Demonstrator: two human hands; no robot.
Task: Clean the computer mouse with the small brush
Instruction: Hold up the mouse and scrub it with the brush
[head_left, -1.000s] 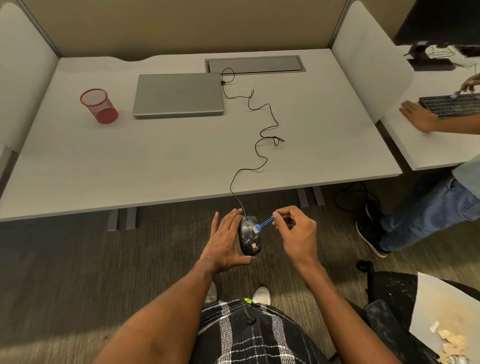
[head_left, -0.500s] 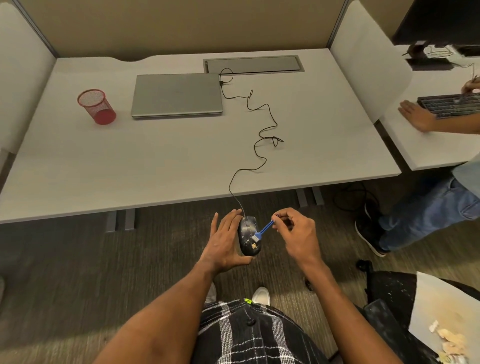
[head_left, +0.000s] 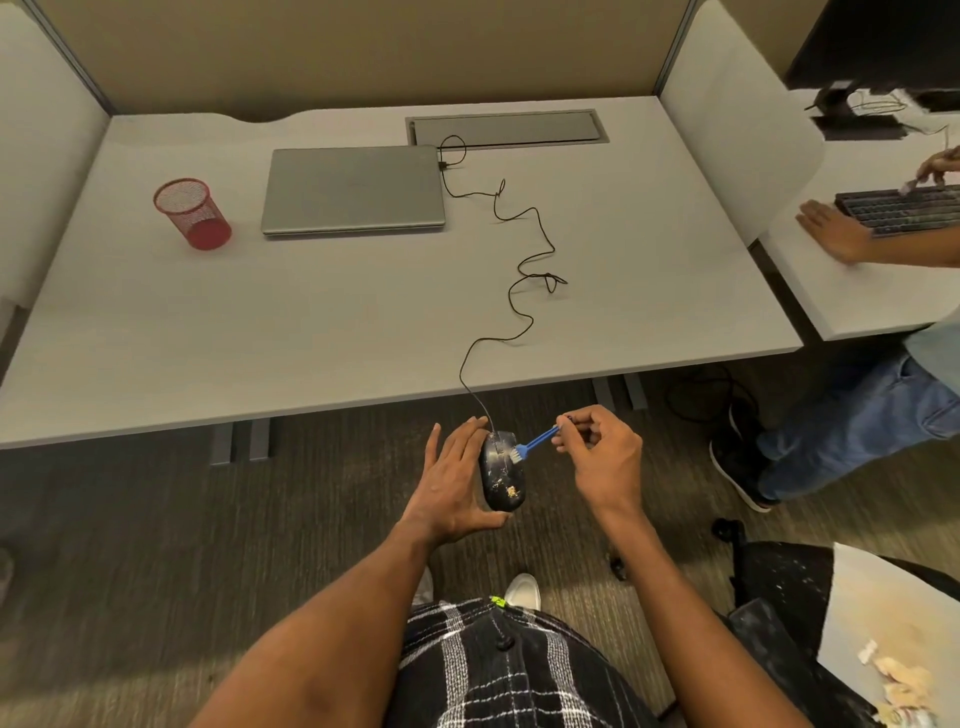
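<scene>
Just nearer than the tabletop (head_left: 363, 322), my left hand (head_left: 449, 478) grips the mouse (head_left: 503, 478) between thumb and fingers (head_left: 464, 436). My right hand (head_left: 602, 457) pinches the brush (head_left: 535, 442), bristles on the mouse's far end. Crumbs (head_left: 513, 491) remain near its near end, so I judge the cleaning unfinished.

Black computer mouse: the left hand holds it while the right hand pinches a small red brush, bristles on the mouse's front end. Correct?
No: the small brush is blue, not red. Otherwise the head view agrees: the left hand holds the black computer mouse, and the right hand pinches the brush, bristles on the mouse's front end.
</scene>
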